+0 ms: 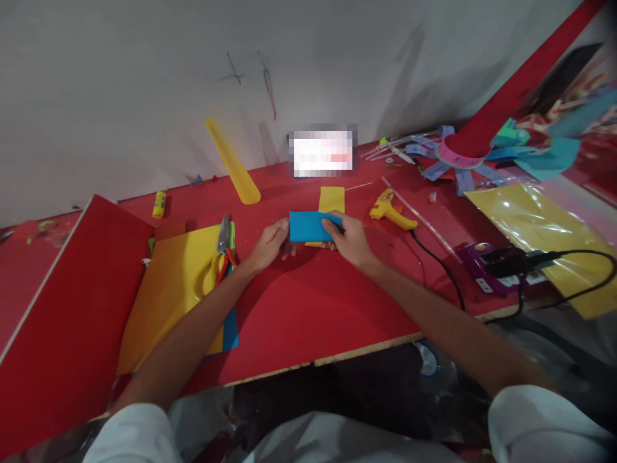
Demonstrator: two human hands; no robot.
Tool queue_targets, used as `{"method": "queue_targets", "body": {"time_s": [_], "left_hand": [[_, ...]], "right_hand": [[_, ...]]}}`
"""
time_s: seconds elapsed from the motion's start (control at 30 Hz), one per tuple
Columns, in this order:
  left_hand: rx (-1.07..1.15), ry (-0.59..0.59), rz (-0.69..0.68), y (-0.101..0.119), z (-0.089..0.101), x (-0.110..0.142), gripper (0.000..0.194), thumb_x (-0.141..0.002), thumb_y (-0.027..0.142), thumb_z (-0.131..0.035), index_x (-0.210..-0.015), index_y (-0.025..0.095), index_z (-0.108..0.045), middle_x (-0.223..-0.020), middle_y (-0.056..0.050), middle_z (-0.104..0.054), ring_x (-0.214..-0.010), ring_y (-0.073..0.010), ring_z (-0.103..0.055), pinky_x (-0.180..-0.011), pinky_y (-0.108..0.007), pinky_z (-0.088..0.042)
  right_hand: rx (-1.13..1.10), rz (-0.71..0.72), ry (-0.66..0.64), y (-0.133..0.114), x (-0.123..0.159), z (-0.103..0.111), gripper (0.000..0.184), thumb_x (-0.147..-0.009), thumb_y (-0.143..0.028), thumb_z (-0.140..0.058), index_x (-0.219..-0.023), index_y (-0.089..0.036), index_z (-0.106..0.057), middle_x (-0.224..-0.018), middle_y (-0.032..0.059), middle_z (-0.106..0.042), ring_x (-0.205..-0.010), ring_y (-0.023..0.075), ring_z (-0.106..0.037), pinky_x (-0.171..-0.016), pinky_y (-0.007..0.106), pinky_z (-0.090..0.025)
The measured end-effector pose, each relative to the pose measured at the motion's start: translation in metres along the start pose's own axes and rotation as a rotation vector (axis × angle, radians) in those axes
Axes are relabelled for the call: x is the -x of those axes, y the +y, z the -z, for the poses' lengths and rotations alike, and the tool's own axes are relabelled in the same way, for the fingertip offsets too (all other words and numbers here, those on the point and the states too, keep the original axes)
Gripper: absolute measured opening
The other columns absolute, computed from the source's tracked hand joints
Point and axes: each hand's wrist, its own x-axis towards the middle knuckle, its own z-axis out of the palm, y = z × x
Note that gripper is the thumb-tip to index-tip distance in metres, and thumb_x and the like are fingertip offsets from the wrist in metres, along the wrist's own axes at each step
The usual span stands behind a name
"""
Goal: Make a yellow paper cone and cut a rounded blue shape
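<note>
Paper, folded or layered by the look of it, is held just above the middle of the desk [299, 328]: one piece of blue paper [306, 226], in front of both arms. The right hand [355, 239] has its grip clamped on the right end, thumb on top and fingers beneath — probably to keep the layers pressed flat. At the opposite end, the left hand [268, 249] has its thumb by the edge, perhaps to steady it; I cannot tell whether that grip is closed on it.

Just beyond lies a small yellow paper [332, 197], partly hidden by the blue. Scissors [223, 236] rest at left on a yellow sheet [168, 276], seemingly parked within easy reach. The glue gun [388, 211] lies to the right, likely placed there because its cord [441, 269] runs down that side.
</note>
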Motion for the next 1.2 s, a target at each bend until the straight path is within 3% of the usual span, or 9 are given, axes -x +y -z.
{"method": "queue_targets", "body": {"time_s": [0.1, 0.27, 0.4, 0.5, 0.63, 0.73, 0.93, 1.07, 1.2], "left_hand": [[-0.067, -0.005, -0.029, -0.004, 0.000, -0.002, 0.047, -0.096, 0.063, -0.069, -0.103, 0.017, -0.064, -0.061, 0.002, -0.067, -0.040, -0.0073, -0.053, -0.042, -0.018, -0.040], [-0.230, 0.207, -0.109, -0.008, 0.005, -0.004, 0.039, -0.098, 0.056, -0.067, -0.095, 0.018, -0.062, -0.064, 0.002, -0.065, -0.046, -0.0084, -0.054, -0.048, -0.021, -0.042], [-0.345, 0.334, -0.146, -0.010, 0.008, -0.004, 0.042, -0.099, 0.059, -0.066, -0.083, 0.021, -0.056, -0.059, 0.005, -0.052, -0.049, -0.0103, -0.053, -0.052, -0.024, -0.040], [-0.337, 0.288, -0.138, -0.011, 0.008, -0.003, 0.045, -0.099, 0.064, -0.063, -0.084, 0.022, -0.057, -0.060, 0.005, -0.052, -0.052, -0.0122, -0.054, -0.053, -0.025, -0.041], [-0.350, 0.130, -0.130, -0.007, 0.005, -0.002, 0.050, -0.101, 0.065, -0.059, -0.078, 0.020, -0.058, -0.062, 0.001, -0.059, -0.057, -0.0132, -0.056, -0.057, -0.026, -0.043], [-0.383, 0.070, -0.115, -0.003, 0.005, -0.002, 0.055, -0.103, 0.063, -0.057, -0.069, 0.020, -0.054, -0.057, 0.001, -0.059, -0.054, -0.0127, -0.056, -0.057, -0.026, -0.042], [-0.421, 0.150, -0.098, -0.001, 0.006, -0.003, 0.060, -0.099, 0.070, -0.058, -0.065, 0.021, -0.050, -0.052, 0.002, -0.055, -0.049, -0.0116, -0.049, -0.051, -0.025, -0.037], [-0.368, 0.157, -0.091, 0.000, 0.006, -0.003, 0.063, -0.097, 0.073, -0.059, -0.063, 0.021, -0.050, -0.052, 0.002, -0.055, -0.048, -0.0116, -0.051, -0.050, -0.024, -0.038], [-0.294, 0.087, -0.072, 0.003, 0.004, -0.002, 0.059, -0.097, 0.071, -0.062, -0.067, 0.020, -0.054, -0.052, 0.002, -0.059, -0.048, -0.0115, -0.056, -0.051, -0.023, -0.043]], "right_hand": [[-0.047, -0.010, 0.012, 0.002, 0.000, 0.000, 0.058, -0.094, -0.078, -0.060, -0.112, -0.024, -0.069, -0.093, 0.0058, -0.071, -0.061, 0.0179, -0.068, -0.050, 0.030, -0.053], [-0.175, -0.054, -0.028, 0.004, -0.003, 0.000, 0.080, -0.095, -0.092, -0.025, -0.112, -0.026, -0.066, -0.095, 0.0090, -0.067, -0.081, 0.0227, -0.068, -0.062, 0.034, -0.056], [-0.108, -0.012, 0.009, 0.008, -0.008, 0.001, 0.063, -0.094, -0.088, -0.046, -0.086, -0.026, -0.056, -0.080, 0.0025, -0.055, -0.074, 0.0192, -0.056, -0.066, 0.033, -0.050], [0.001, 0.024, 0.019, 0.012, -0.011, 0.002, 0.059, -0.091, -0.078, -0.064, -0.072, -0.025, -0.044, -0.068, -0.0026, -0.041, -0.064, 0.0150, -0.043, -0.059, 0.030, -0.037], [0.059, 0.055, 0.076, 0.012, -0.012, 0.003, 0.057, -0.094, -0.070, -0.063, -0.069, -0.025, -0.038, -0.064, -0.0042, -0.036, -0.060, 0.0126, -0.036, -0.057, 0.030, -0.029], [0.038, 0.058, 0.087, 0.012, -0.012, 0.004, 0.053, -0.094, -0.068, -0.062, -0.071, -0.024, -0.045, -0.066, -0.0032, -0.041, -0.062, 0.0132, -0.040, -0.058, 0.030, -0.032], [-0.131, -0.053, -0.050, 0.013, -0.015, 0.003, 0.046, -0.085, -0.068, -0.075, -0.095, -0.023, -0.070, -0.089, 0.0061, -0.071, -0.078, 0.0220, -0.064, -0.069, 0.034, -0.053], [-0.226, -0.128, -0.096, 0.007, -0.011, 0.002, 0.054, -0.084, -0.068, -0.077, -0.112, -0.023, -0.074, -0.105, 0.0091, -0.079, -0.092, 0.0258, -0.072, -0.081, 0.039, -0.061], [-0.163, -0.175, -0.201, 0.008, -0.009, 0.002, 0.056, -0.086, -0.069, -0.074, -0.113, -0.021, -0.075, -0.111, 0.0118, -0.080, -0.095, 0.0290, -0.075, -0.086, 0.043, -0.062]]}}
